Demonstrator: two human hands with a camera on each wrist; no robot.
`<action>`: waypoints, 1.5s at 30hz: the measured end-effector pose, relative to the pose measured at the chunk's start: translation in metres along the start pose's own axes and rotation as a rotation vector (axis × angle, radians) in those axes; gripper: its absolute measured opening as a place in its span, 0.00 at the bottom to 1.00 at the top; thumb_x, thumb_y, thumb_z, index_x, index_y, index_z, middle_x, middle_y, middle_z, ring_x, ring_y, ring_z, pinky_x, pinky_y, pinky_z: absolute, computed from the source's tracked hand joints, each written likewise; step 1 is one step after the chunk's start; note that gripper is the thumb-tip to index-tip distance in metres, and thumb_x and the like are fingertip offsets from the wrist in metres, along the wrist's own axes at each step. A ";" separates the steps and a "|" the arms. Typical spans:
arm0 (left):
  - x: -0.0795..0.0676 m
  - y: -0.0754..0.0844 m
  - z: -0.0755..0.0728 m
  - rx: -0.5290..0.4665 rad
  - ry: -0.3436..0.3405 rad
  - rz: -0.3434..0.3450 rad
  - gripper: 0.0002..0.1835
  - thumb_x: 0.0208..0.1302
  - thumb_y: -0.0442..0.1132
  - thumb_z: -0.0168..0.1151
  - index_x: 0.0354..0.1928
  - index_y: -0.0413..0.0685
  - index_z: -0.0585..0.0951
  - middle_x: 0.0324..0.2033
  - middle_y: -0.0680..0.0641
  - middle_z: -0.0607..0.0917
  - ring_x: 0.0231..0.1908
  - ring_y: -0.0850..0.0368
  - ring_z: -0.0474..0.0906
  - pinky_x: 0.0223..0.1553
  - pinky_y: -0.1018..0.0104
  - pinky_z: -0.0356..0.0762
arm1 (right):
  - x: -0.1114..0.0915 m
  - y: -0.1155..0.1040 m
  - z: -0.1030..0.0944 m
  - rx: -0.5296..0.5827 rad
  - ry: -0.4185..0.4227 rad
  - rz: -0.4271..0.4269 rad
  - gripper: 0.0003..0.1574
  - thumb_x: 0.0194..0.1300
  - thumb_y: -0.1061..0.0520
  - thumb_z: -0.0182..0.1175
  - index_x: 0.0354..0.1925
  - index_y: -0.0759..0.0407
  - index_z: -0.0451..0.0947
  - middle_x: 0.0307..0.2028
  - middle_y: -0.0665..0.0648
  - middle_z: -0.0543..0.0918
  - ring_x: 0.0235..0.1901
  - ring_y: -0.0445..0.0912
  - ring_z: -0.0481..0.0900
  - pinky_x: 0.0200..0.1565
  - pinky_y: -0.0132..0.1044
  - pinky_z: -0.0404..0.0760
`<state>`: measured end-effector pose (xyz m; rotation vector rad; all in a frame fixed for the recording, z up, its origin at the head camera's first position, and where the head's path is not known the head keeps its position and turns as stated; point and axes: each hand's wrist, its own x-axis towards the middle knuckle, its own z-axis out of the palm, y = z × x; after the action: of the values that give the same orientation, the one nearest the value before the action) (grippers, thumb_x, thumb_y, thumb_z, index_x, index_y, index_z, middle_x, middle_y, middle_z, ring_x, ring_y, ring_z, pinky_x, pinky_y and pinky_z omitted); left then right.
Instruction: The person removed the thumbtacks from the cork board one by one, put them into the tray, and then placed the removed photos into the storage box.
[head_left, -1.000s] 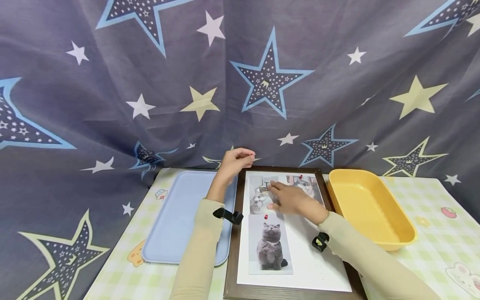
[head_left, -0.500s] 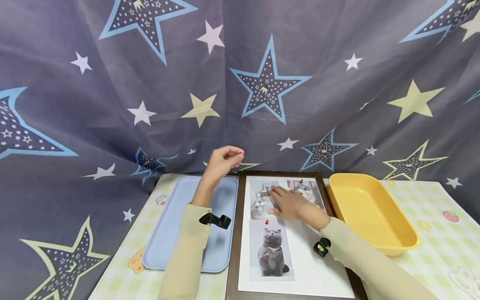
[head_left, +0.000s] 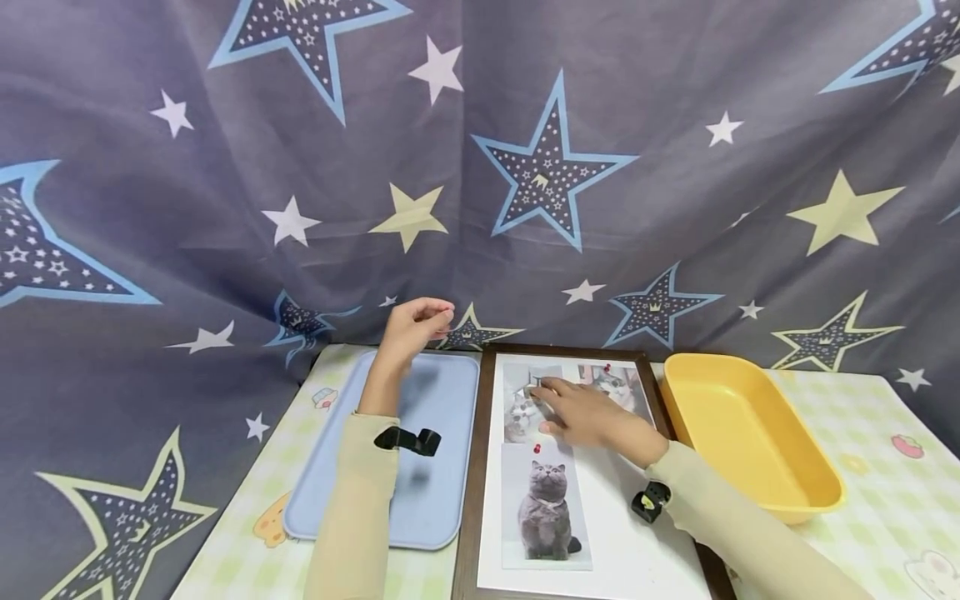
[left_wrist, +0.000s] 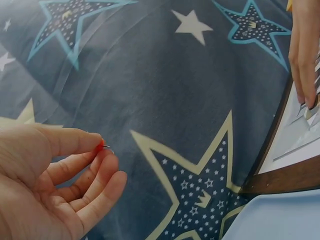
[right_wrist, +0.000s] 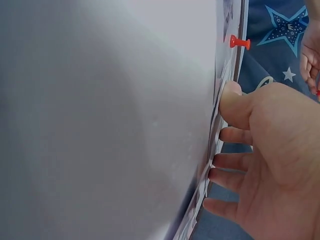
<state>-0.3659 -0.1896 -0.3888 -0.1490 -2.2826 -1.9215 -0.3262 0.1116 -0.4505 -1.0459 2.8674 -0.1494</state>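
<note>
My left hand [head_left: 411,332] is raised above the far end of the blue tray. Between its thumb and forefinger it pinches a red push pin [left_wrist: 102,144], whose metal point shows in the left wrist view. The right hand [head_left: 592,417] rests, fingers spread, on a photo of light-coloured cats [head_left: 519,421] at the upper left of the white framed board [head_left: 630,533], covering part of it. Below lies a photo of a grey cat [head_left: 544,517], with a red push pin [head_left: 537,448] at its top edge. At the upper right is another cat photo [head_left: 620,385], pinned in red.
The blue tray [head_left: 435,533] lies left of the board. A deep yellow bin [head_left: 780,450] stands on the right. A checked cloth [head_left: 862,467] covers the table, and a dark star-patterned curtain [head_left: 510,283] hangs behind.
My left hand has moved left, away from the board's top corner and over the blue tray, still pinching the push pin. The right hand has stayed on the photo.
</note>
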 end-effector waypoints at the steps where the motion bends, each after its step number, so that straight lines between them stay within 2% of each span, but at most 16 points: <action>1: 0.000 0.000 -0.002 0.008 0.000 -0.001 0.16 0.70 0.37 0.64 0.54 0.33 0.83 0.33 0.53 0.84 0.32 0.62 0.83 0.42 0.69 0.87 | 0.000 -0.001 0.000 -0.004 0.007 -0.003 0.40 0.75 0.43 0.56 0.77 0.56 0.61 0.75 0.67 0.63 0.69 0.68 0.69 0.68 0.70 0.67; 5: -0.002 -0.004 -0.012 0.025 -0.012 -0.034 0.17 0.71 0.37 0.64 0.55 0.32 0.82 0.37 0.47 0.86 0.34 0.61 0.83 0.44 0.68 0.86 | 0.002 -0.003 0.002 -0.024 -0.001 0.001 0.41 0.76 0.39 0.54 0.77 0.55 0.60 0.75 0.68 0.63 0.71 0.66 0.66 0.69 0.69 0.66; 9: -0.004 -0.008 -0.022 0.040 -0.055 -0.098 0.18 0.71 0.37 0.62 0.57 0.31 0.81 0.47 0.38 0.86 0.37 0.61 0.83 0.52 0.58 0.86 | 0.003 -0.005 0.006 -0.023 -0.019 0.011 0.44 0.76 0.34 0.51 0.78 0.55 0.59 0.76 0.68 0.62 0.73 0.65 0.63 0.71 0.68 0.64; 13: -0.007 -0.011 -0.032 0.067 -0.122 -0.129 0.20 0.70 0.36 0.61 0.60 0.32 0.79 0.45 0.45 0.86 0.37 0.63 0.82 0.55 0.53 0.84 | 0.001 -0.007 0.006 -0.005 -0.005 0.007 0.44 0.75 0.34 0.51 0.77 0.56 0.59 0.75 0.69 0.62 0.73 0.66 0.64 0.70 0.67 0.66; 16: -0.007 -0.013 -0.038 0.090 -0.170 -0.135 0.21 0.69 0.36 0.61 0.59 0.31 0.79 0.39 0.52 0.87 0.37 0.63 0.83 0.51 0.60 0.85 | -0.001 -0.006 0.006 -0.002 0.000 0.011 0.44 0.75 0.34 0.51 0.77 0.56 0.59 0.75 0.70 0.61 0.72 0.67 0.64 0.69 0.67 0.67; 18: -0.007 -0.015 -0.040 0.092 -0.182 -0.147 0.20 0.68 0.36 0.63 0.58 0.32 0.80 0.39 0.50 0.88 0.37 0.63 0.83 0.48 0.63 0.85 | -0.003 -0.005 0.006 0.001 0.002 0.016 0.44 0.75 0.34 0.51 0.78 0.56 0.59 0.75 0.70 0.61 0.72 0.68 0.65 0.69 0.68 0.67; 20: -0.006 -0.016 -0.041 0.094 -0.186 -0.166 0.21 0.68 0.37 0.64 0.59 0.33 0.80 0.41 0.48 0.88 0.37 0.63 0.83 0.50 0.63 0.85 | -0.003 -0.003 0.007 0.004 0.002 0.023 0.44 0.75 0.34 0.50 0.78 0.56 0.59 0.75 0.70 0.61 0.72 0.68 0.65 0.68 0.69 0.67; 22: -0.005 -0.018 -0.042 0.091 -0.186 -0.179 0.21 0.68 0.37 0.65 0.59 0.33 0.80 0.45 0.41 0.88 0.38 0.62 0.84 0.55 0.56 0.84 | -0.004 -0.001 0.008 0.007 0.002 0.031 0.45 0.76 0.33 0.50 0.78 0.55 0.59 0.76 0.70 0.61 0.72 0.69 0.65 0.68 0.69 0.67; 25: -0.004 -0.022 -0.043 0.088 -0.192 -0.192 0.20 0.68 0.36 0.65 0.59 0.33 0.81 0.50 0.38 0.87 0.46 0.51 0.85 0.62 0.48 0.80 | -0.006 0.000 0.009 0.010 0.003 0.042 0.45 0.76 0.33 0.49 0.78 0.55 0.59 0.76 0.70 0.61 0.71 0.69 0.65 0.68 0.69 0.67; 28: -0.003 -0.026 -0.045 0.095 -0.194 -0.192 0.17 0.67 0.35 0.65 0.55 0.35 0.83 0.52 0.39 0.86 0.51 0.46 0.84 0.61 0.49 0.81 | -0.008 0.000 0.008 0.015 0.005 0.045 0.45 0.76 0.33 0.49 0.78 0.55 0.59 0.76 0.70 0.61 0.71 0.69 0.65 0.68 0.69 0.67; 32: -0.002 -0.031 -0.047 0.112 -0.195 -0.183 0.16 0.67 0.34 0.65 0.54 0.34 0.84 0.54 0.38 0.85 0.48 0.52 0.85 0.60 0.52 0.83 | -0.008 -0.001 0.008 0.018 0.009 0.035 0.45 0.76 0.33 0.49 0.78 0.55 0.59 0.76 0.70 0.61 0.71 0.69 0.65 0.67 0.69 0.68; 34: -0.002 -0.033 -0.048 0.118 -0.202 -0.180 0.17 0.67 0.34 0.64 0.55 0.33 0.83 0.54 0.37 0.85 0.49 0.50 0.85 0.61 0.50 0.81 | -0.007 -0.001 0.007 0.019 0.013 0.028 0.45 0.76 0.33 0.50 0.78 0.55 0.59 0.76 0.70 0.61 0.71 0.70 0.66 0.67 0.69 0.68; 41: -0.004 -0.040 -0.051 0.166 -0.198 -0.229 0.18 0.68 0.36 0.65 0.56 0.36 0.84 0.56 0.37 0.85 0.57 0.41 0.82 0.63 0.48 0.79 | -0.002 -0.004 0.006 0.020 0.022 0.017 0.45 0.75 0.33 0.50 0.77 0.55 0.60 0.75 0.70 0.61 0.71 0.69 0.66 0.67 0.69 0.68; 45: -0.003 -0.043 -0.051 0.220 -0.202 -0.263 0.18 0.67 0.39 0.66 0.56 0.39 0.85 0.54 0.41 0.87 0.56 0.42 0.83 0.59 0.54 0.83 | -0.001 -0.004 0.005 0.025 0.011 0.025 0.45 0.75 0.32 0.50 0.78 0.54 0.59 0.76 0.70 0.60 0.71 0.70 0.65 0.67 0.69 0.68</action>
<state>-0.3672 -0.2470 -0.4224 -0.0169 -2.7510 -1.8221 -0.3225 0.1093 -0.4545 -1.0083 2.8796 -0.1890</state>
